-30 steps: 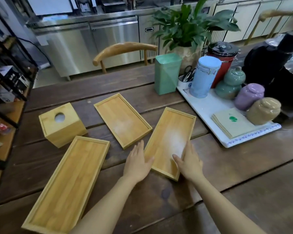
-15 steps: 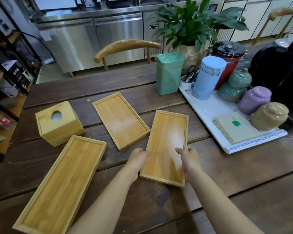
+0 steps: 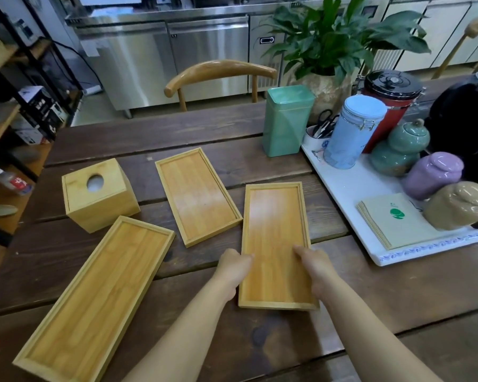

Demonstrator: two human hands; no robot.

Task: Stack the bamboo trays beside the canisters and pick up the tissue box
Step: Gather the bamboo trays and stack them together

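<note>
Three bamboo trays lie on the dark wooden table. The right tray (image 3: 273, 224) is gripped on both long sides: my left hand (image 3: 232, 267) on its left edge, my right hand (image 3: 313, 264) on its right edge. It now points straight away from me. A second tray (image 3: 196, 194) lies angled in the middle, and a long, larger tray (image 3: 100, 293) lies at the near left. The bamboo tissue box (image 3: 100, 193), a cube with a round hole on top, stands at the left. The canisters (image 3: 351, 130) stand on a white tray at the right.
The white tray (image 3: 351, 194) holds a blue jar, green, purple and tan ceramic jars, a red canister and a napkin stack (image 3: 392, 219). A green tin (image 3: 286, 119) stands beside it, a potted plant (image 3: 334, 42) behind. A chair (image 3: 218, 73) is across the table; shelves line the left.
My hands went from resting flat at the right tray's near end to closing on its two long sides. The tray has swung from a slant to pointing straight ahead.
</note>
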